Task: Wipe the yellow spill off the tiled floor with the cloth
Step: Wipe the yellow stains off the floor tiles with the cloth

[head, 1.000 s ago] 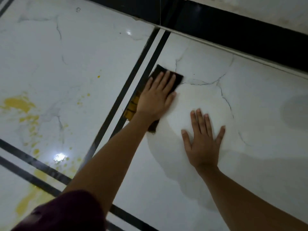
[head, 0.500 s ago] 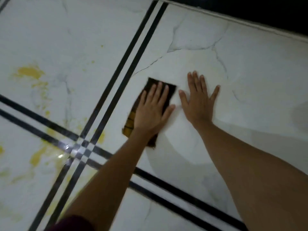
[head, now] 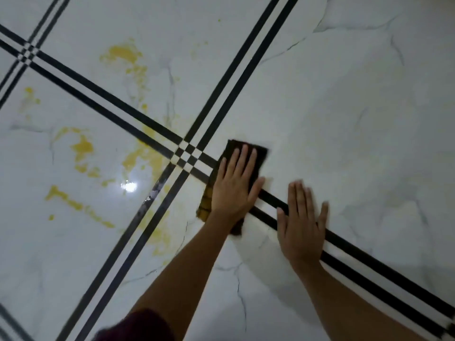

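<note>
A dark folded cloth (head: 260, 151), stained yellow along its left edge, lies on the white marble-look tiled floor (head: 344, 119) just right of where the black double lines cross. My left hand (head: 234, 185) presses flat on the cloth, fingers together. My right hand (head: 301, 222) rests palm-down on the bare floor to its right, fingers spread across the black stripes. Yellow spill (head: 83, 148) lies in patches and smears over the tiles left of the crossing, with more yellow spill (head: 121, 55) on the upper tile and along the lines.
Black double stripes (head: 236, 77) run diagonally and cross near the centre; a second crossing (head: 27, 54) sits at the upper left. A light reflection (head: 128, 187) glares on the left tile. A dark red sleeve (head: 142, 327) shows at the bottom edge.
Both hands and the cloth have slid toward me across the tile, from near the dark wall edge down to the stripe crossing. The view has swung left, showing more of the spill.
</note>
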